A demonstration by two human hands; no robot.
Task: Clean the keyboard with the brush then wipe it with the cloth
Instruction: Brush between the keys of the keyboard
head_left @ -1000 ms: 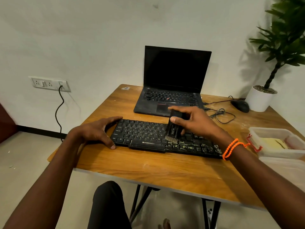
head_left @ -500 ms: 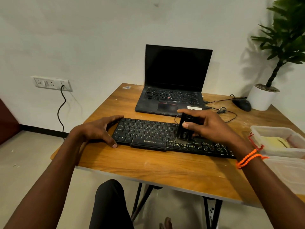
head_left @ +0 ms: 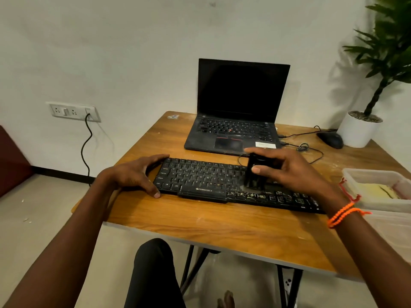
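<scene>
Matt black plastic keyboard on smooth wood-grain table

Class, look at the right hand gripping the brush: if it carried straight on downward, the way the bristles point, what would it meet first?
Most likely the keyboard: the brush in the right hand stands bristles-down over its keys, seemingly already touching, though depth is unclear.
</scene>
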